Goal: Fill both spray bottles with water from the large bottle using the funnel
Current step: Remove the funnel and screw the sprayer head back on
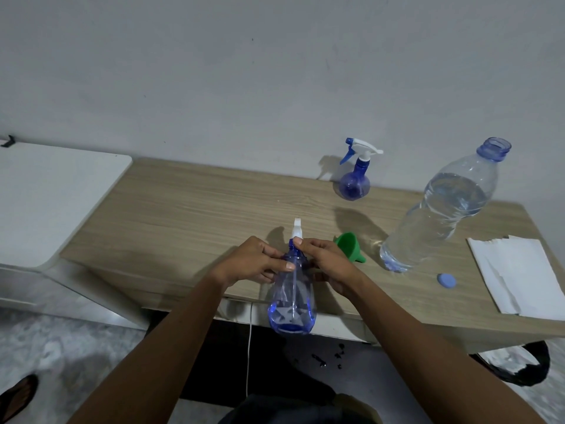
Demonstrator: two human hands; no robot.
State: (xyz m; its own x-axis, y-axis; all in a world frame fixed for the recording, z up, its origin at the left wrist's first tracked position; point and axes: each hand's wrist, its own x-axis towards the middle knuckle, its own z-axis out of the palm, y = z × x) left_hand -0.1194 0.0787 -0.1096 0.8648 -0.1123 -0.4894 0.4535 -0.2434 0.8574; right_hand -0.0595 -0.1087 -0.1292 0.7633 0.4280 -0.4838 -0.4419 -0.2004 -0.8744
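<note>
Forearms rise from the bottom of the frame to the near spray bottle, held tilted over the table's front edge at lower centre. Curled fingers of the left hand wrap its shoulder, while the right hand pinches the collar under the white spray head. It looks nearly empty, so probably light, with thin squashy walls; the stiff neck is the safer hold. To the right wait the funnel, the uncapped large bottle and the second spray bottle.
</note>
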